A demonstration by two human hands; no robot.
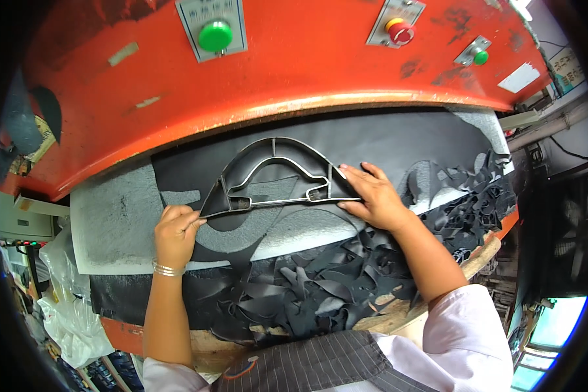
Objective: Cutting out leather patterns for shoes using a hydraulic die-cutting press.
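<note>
An arched steel cutting die [274, 147] with a smaller shaped frame inside it lies over a black leather sheet [418, 134] in the middle of the work surface. My left hand [175, 236] pinches the die's left tip between thumb and fingers. At the opposite tip, my right hand [376, 201] grips the die, its thumb at the lower edge and its fingers on the upper side. Through the die's opening I see dark leather and part of a cut gap. The sheet's near edge has curved cut-outs that bare the worn grey-white cutting board [111, 251].
Black leather offcuts [307, 287] heap along the near edge and to the right. Above the board stands the red press head [294, 72], carrying a green button [215, 36] and a red stop knob [400, 31]. Clear plastic bags [72, 320] hang at the left.
</note>
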